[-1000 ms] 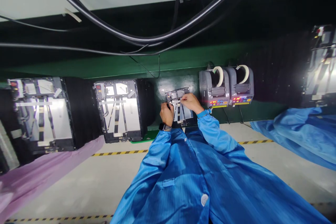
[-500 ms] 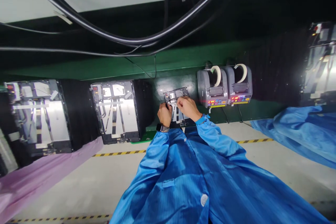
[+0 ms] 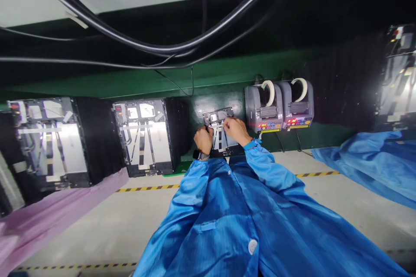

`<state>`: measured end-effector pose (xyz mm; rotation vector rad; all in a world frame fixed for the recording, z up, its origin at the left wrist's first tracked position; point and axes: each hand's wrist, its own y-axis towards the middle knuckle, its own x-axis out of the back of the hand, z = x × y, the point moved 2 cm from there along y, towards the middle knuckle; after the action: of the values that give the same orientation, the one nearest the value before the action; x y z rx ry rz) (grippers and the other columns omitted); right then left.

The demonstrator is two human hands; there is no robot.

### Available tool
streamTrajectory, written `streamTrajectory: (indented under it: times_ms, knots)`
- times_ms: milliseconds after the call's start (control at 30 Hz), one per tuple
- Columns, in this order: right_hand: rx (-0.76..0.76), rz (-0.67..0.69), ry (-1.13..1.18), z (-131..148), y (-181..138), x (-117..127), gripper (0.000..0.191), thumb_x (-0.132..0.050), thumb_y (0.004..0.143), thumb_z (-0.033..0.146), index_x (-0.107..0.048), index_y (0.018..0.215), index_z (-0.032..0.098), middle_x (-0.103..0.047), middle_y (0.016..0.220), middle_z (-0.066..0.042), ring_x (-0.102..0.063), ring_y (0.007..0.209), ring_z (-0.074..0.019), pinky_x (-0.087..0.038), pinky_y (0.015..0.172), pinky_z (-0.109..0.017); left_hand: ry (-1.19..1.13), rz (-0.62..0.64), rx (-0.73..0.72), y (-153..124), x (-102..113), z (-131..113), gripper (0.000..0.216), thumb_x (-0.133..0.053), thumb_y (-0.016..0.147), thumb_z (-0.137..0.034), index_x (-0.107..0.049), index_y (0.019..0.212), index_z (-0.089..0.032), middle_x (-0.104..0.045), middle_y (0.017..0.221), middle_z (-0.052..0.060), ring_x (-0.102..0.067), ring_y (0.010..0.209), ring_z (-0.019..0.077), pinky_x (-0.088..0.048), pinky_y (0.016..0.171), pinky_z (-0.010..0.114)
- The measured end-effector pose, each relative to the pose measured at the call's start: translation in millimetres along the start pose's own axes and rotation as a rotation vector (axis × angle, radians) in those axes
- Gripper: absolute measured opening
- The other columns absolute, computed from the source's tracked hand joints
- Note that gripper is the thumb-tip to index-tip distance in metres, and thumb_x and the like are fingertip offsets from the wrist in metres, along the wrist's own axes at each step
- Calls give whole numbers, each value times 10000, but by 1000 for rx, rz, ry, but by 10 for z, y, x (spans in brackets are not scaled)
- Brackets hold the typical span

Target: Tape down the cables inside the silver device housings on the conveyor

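An opened tablet-like unit (image 3: 219,135) lies on the dark green bench in front of me, with a black frame, bright silver panels and dark strips across its lower part. My left hand (image 3: 203,139), a watch on its wrist, is curled closed at the unit's left edge; what its fingers hold, if anything, is hidden. Over the upper right of the unit, my right hand (image 3: 236,130) is closed in a pinch. Whatever sits between those fingertips is too small to make out. A blue band circles the right wrist.
Two tape dispensers (image 3: 264,110) with lit displays stand just right of the unit. Black stacks topped by similar opened units (image 3: 146,138) stand to the left. Thick black cables (image 3: 162,47) hang across the front. Pink and blue sleeves of other people reach in from the sides.
My right hand has shifted slightly to the right over the unit. The left hand stays at the left edge, its fingers curled a little differently.
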<state>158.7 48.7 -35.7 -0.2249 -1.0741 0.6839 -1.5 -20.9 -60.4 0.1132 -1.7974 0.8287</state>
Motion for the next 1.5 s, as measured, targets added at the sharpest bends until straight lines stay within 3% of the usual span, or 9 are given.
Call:
streamTrajectory:
  times_ms: [233, 767, 867, 933, 1033, 1200, 1400, 1500]
  knots:
    - [-151, 36, 42, -149, 87, -135, 216, -554, 963, 254, -762, 1018, 239, -792, 977, -47, -712, 902, -207, -429, 729, -275, 10, -4, -2, -7, -8, 13, 343, -474, 1020, -349, -752, 1078, -158, -772, 1050, 194, -748, 945, 291, -500, 798, 343]
    - [-268, 50, -84, 44, 81, -92, 263, -526, 1003, 261, -764, 1102, 208, -793, 1085, -126, -735, 1051, -250, -503, 908, -308, -66, -47, -30, -24, -53, 64, 368, -471, 1025, -350, -737, 1157, -133, -748, 1107, 186, -741, 1000, 287, -538, 842, 352]
    - [-271, 51, -80, 48, 83, -107, 275, -514, 1007, 262, -760, 1115, 201, -793, 1094, -132, -738, 1053, -247, -506, 916, -309, -121, -170, -87, -174, -81, 44, 466, -456, 1029, -337, -622, 1391, -94, -654, 1341, 232, -658, 1239, 317, -529, 1001, 409]
    - [-287, 60, -78, 56, 84, -103, 284, -510, 1014, 271, -759, 1130, 197, -792, 1103, -137, -741, 1057, -244, -509, 921, -307, -137, -233, -194, -338, -133, 3, 574, -455, 1029, -326, -471, 1543, -71, -512, 1537, 250, -500, 1442, 329, -436, 1160, 461]
    - [-334, 78, -81, 80, 70, -59, 312, -514, 1030, 317, -759, 1157, 173, -786, 1116, -169, -746, 1070, -258, -517, 920, -317, -92, -191, -357, -574, -272, -65, 644, -442, 1030, -310, -352, 1620, -68, -338, 1686, 212, -254, 1596, 332, -245, 1288, 545]
    - [-407, 129, -60, 135, 27, 40, 446, -550, 1034, 488, -773, 1169, 126, -768, 1148, -232, -733, 1131, -283, -518, 939, -327, -33, -132, -360, -683, -435, -81, 692, -446, 1026, -331, -291, 1650, -76, -209, 1741, 172, -79, 1640, 335, -112, 1307, 614]
    - [-483, 99, -15, 33, 73, -1, 549, -558, 1001, 614, -793, 1109, 130, -775, 1113, -233, -746, 1089, -296, -525, 865, -319, -45, -181, -261, -618, -426, -18, 702, -481, 1022, -361, -310, 1649, -94, -107, 1753, 206, -43, 1640, 359, -128, 1299, 619]
    - [-496, 23, 20, -44, -129, -118, 517, -489, 1043, 556, -797, 1021, 143, -786, 1036, -219, -757, 1001, -287, -511, 808, -319, -56, -171, -272, -622, -430, 13, 720, -493, 1019, -363, -290, 1654, -91, -109, 1749, 227, -54, 1639, 365, -147, 1293, 624]
